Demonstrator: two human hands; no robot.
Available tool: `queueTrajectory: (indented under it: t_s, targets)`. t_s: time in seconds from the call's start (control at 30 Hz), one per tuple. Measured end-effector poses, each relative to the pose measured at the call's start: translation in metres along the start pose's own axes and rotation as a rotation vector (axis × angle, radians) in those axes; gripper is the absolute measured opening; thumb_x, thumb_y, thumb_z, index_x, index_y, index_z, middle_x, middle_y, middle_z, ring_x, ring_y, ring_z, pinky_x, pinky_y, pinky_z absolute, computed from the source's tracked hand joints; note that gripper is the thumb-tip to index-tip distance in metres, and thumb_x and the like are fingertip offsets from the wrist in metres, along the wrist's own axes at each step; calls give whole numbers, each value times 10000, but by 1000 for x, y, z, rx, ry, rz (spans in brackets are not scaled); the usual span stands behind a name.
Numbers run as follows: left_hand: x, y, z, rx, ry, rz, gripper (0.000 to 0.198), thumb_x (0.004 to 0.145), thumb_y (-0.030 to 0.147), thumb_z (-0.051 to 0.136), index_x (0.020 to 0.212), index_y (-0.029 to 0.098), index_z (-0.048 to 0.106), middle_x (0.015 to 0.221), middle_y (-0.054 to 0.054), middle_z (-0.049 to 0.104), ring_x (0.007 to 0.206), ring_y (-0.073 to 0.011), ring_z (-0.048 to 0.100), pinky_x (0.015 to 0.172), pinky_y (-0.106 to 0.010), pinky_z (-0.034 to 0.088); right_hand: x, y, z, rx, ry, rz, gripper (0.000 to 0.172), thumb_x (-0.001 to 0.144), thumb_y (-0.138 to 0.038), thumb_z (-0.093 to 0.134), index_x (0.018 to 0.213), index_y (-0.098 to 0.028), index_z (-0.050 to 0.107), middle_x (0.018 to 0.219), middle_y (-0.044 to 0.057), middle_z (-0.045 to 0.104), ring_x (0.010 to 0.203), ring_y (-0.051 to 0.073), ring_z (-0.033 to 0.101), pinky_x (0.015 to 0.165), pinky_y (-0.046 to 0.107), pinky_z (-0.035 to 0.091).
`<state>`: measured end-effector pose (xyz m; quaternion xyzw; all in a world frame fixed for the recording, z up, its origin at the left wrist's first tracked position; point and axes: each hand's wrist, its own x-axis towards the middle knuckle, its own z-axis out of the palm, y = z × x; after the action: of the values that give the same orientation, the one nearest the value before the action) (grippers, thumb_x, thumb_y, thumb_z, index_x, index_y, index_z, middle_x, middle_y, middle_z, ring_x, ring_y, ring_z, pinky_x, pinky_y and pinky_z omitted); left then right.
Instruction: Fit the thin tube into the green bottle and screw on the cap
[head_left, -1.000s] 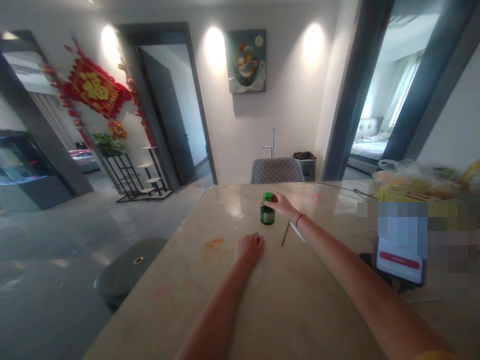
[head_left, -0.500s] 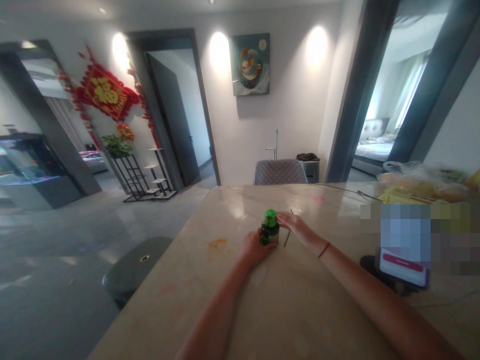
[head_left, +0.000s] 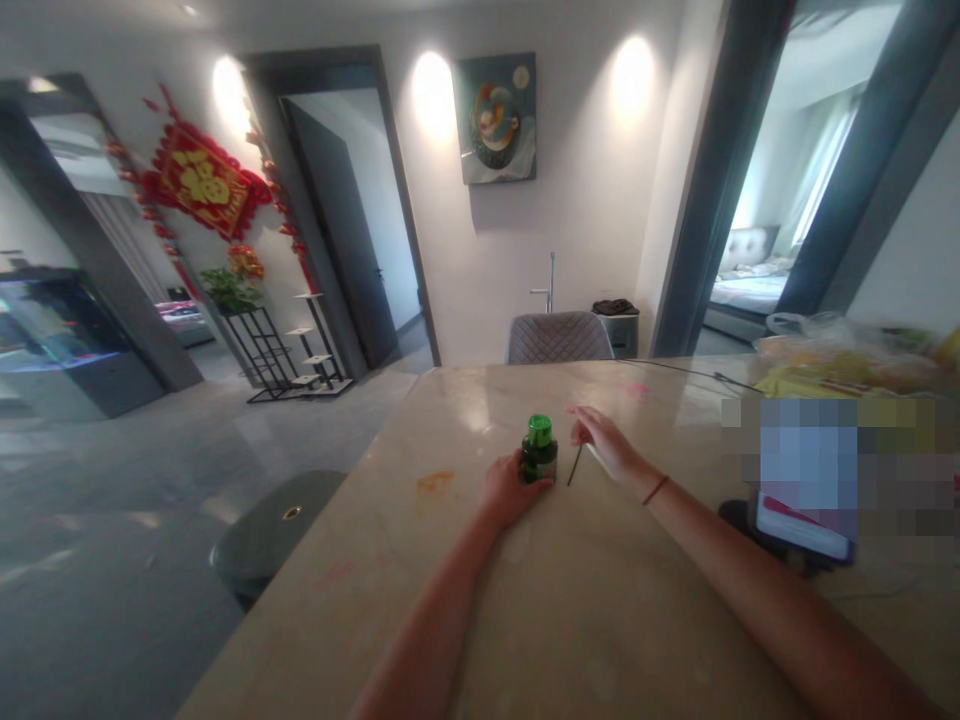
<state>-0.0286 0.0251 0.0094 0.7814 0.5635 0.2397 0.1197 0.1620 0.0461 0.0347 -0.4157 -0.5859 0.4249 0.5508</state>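
A small dark green bottle (head_left: 539, 462) with a bright green cap (head_left: 540, 430) stands upright on the table. My left hand (head_left: 510, 490) is wrapped round its lower left side, with the thumb across the front. To the right of the bottle and apart from it is my right hand (head_left: 598, 440), its index finger stretched to the left and a gap between the fingers. Nothing shows in that hand. Just below it lies a thin dark stick (head_left: 574, 466), its upper end hidden behind the fingers.
The beige stone table (head_left: 600, 620) carries a phone on a stand (head_left: 802, 535) and plastic bags (head_left: 847, 360) at the right. A quilted grey chair (head_left: 561, 338) stands at the far edge, and a dark green stool (head_left: 277, 530) at the left. A thin cable (head_left: 675, 370) crosses the far right corner.
My right hand has come away from the bottle's cap and moved a little to the right, over the stick's upper end. The left hand has stayed on the bottle.
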Motion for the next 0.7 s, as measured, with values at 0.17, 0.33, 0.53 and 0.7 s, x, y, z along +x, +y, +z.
queueTrajectory:
  t_s: [0.17, 0.33, 0.53, 0.7]
  targets:
    - [0, 0, 0, 12, -20, 9, 542, 657, 561, 571, 1059, 199, 537, 941, -68, 637, 913, -234, 566, 757, -310, 416, 2, 2, -2, -36, -10, 20, 389, 732, -464, 526, 983, -170, 564, 782, 37, 639, 717, 143, 587, 650, 280, 456]
    - [-1, -2, 4, 66, 21, 89, 597, 689, 549, 543, 1164, 197, 462, 1106, -85, 581, 1031, -236, 521, 878, -337, 384, -3, 16, 13, -109, -149, -50, 498, 606, -323, 693, 1057, -205, 517, 1057, 80, 611, 969, 190, 575, 837, 354, 448]
    - [1, -9, 13, 136, 2, 75, 728, 719, 512, 510, 1309, 151, 283, 1353, -132, 371, 1265, -247, 309, 1039, -366, 240, 1, 32, 24, -297, -173, -118, 475, 637, -329, 674, 1061, -194, 508, 1050, 71, 603, 969, 195, 570, 849, 370, 434]
    - [0, -9, 15, 166, 9, 10, 733, 776, 467, 421, 1358, 97, 171, 1400, -158, 290, 1297, -249, 250, 1051, -359, 201, 24, 36, 35, -463, -33, -192, 504, 591, -358, 694, 1024, -154, 536, 1023, 85, 588, 956, 200, 548, 878, 363, 404]
